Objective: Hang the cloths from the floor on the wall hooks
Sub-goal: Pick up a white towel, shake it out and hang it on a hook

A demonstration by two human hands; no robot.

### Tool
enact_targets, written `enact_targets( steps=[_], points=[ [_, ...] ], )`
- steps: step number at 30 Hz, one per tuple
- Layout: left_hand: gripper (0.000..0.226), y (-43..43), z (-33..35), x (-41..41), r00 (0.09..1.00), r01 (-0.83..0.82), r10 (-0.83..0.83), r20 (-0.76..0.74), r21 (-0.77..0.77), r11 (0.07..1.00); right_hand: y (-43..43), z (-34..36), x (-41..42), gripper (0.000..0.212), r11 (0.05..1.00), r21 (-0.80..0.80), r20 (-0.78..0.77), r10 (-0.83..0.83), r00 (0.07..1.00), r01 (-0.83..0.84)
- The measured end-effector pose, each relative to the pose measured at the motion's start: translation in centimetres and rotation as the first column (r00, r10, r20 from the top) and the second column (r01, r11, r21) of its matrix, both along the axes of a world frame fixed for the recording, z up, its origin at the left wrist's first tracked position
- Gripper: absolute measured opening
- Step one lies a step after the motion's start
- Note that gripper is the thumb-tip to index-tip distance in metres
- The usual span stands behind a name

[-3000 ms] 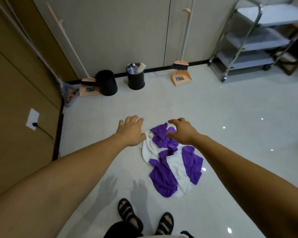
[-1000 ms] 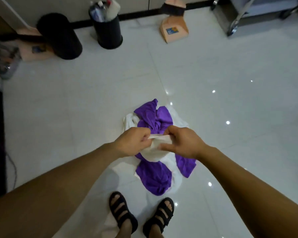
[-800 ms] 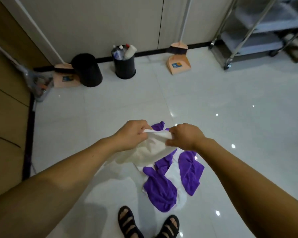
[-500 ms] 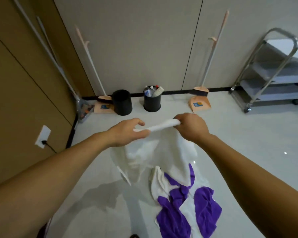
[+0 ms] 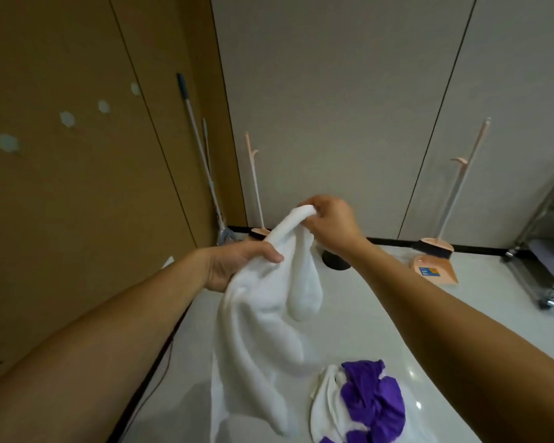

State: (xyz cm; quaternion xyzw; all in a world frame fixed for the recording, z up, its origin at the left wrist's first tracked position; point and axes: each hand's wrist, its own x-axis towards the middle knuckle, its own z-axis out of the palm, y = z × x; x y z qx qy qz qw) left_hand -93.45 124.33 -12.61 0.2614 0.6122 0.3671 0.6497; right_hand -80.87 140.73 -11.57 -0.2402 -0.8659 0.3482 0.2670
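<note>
Head view, nearest first: we note two bare forearms coming in from the lower corners. Between them, low on the pale floor (image 5: 493, 282), lies a pile of purple and white cloths (image 5: 370, 407), crumpled together and touched by neither hand. Just left of the pile hangs the white cloth (image 5: 263, 330), raised in the air. Its lower end drops towards the floor, and we cannot tell whether it touches.

The left hand (image 5: 237, 263) grasps this cloth at its upper left, with the fingers curled round a bunched fold and the thumb laid across the top. The right hand (image 5: 330, 222), higher and further out, pinches the cloth's top end, which is rolled over at the fingertips. The fabric runs slack between the two hands.

Beyond the right wrist we record a black bin (image 5: 335, 263), mostly hidden, standing at the foot of the grey panel wall (image 5: 333, 107). To its right a pink dustpan (image 5: 434, 271) rests on the floor with a broom clipped upright above it. A second pink handle (image 5: 253, 183) rises behind the left hand. A mop (image 5: 199, 155) with a blue-tipped handle leans in the corner.

The brown wall on the left carries a row of pale wall hooks (image 5: 66, 118), well apart from the cloth. A metal cart (image 5: 547, 260) stands at the right edge.
</note>
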Motion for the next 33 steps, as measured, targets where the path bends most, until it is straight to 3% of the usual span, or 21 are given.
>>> enact_targets(
  steps=[3, 6, 10, 13, 16, 18, 19, 22, 26, 28, 29, 30, 33],
  points=[
    [0.066, -1.8, 0.6, 0.9, 0.996, 0.017, -0.022, -0.086, -0.051, 0.999, -1.8, 0.8, -1.3, 0.016, 0.998, -0.014, -0.049, 0.065, 0.997, -0.066],
    [0.053, -3.5, 1.0, 0.7, 0.988, -0.150, 0.154, -0.024, 0.128, 0.980, -3.5, 0.3, -1.8, 0.031, 0.985, -0.122, -0.088, 0.112, 0.990, -0.123],
    [0.053, -5.9, 2.2, -0.3, 0.904, -0.423, 0.422, 0.064, 0.273, 0.864, -4.8, -2.6, -0.8, 0.048, 0.901, -0.428, 0.204, 0.170, 0.964, -0.069],
    [0.050, -7.3, 2.7, -0.6, 0.846, -0.525, 0.520, 0.119, 0.356, 0.773, -5.8, -5.4, 0.5, 0.078, 0.711, -0.702, 0.407, 0.343, 0.847, 0.049],
    [0.051, -8.1, 3.7, -0.3, 0.799, -0.590, 0.580, 0.161, 0.398, 0.702, -7.1, -8.1, 1.5, 0.115, 0.624, -0.778, 0.490, 0.525, 0.696, 0.077],
    [0.051, -8.6, 4.2, -0.3, 0.768, -0.623, 0.617, 0.170, 0.420, 0.660, -7.7, -9.2, 1.5, 0.121, 0.592, -0.801, 0.475, 0.542, 0.693, 0.086],
    [0.051, -8.8, 4.4, -0.4, 0.756, -0.636, 0.631, 0.176, 0.428, 0.643, -7.8, -9.5, 1.3, 0.121, 0.540, -0.837, 0.429, 0.552, 0.715, 0.085],
    [0.054, -9.4, 5.1, -0.5, 0.747, -0.643, 0.639, 0.184, 0.445, 0.623, -8.2, -9.2, 0.3, 0.100, 0.246, -0.969, 0.144, 0.506, 0.851, 0.017],
    [0.053, -10.0, 6.4, -0.4, 0.767, -0.612, 0.619, 0.167, 0.477, 0.630, -9.0, -7.8, -0.9, 0.067, 0.113, -0.987, -0.060, 0.400, 0.915, -0.114],
    [0.053, -10.6, 7.0, -0.8, 0.772, -0.599, 0.618, 0.145, 0.492, 0.632, -9.4, -7.0, -1.2, 0.055, -0.040, -0.992, -0.126, 0.423, 0.897, -0.121],
    [0.053, -11.0, 7.3, -1.1, 0.767, -0.601, 0.628, 0.132, 0.490, 0.632, -9.5, -6.4, -1.4, 0.053, -0.061, -0.992, -0.128, 0.432, 0.893, -0.113],
    [0.052, -11.4, 7.4, -1.7, 0.752, -0.612, 0.650, 0.105, 0.478, 0.631, -9.3, -5.7, -1.6, 0.050, -0.025, -0.993, -0.113, 0.428, 0.897, -0.114],
    [0.038, -13.0, 7.4, -3.6, 0.649, -0.686, 0.760, -0.021, 0.415, 0.598, -7.8, -2.4, -2.4, 0.036, 0.177, -0.975, -0.091, 0.241, 0.966, -0.136]
  ],
)
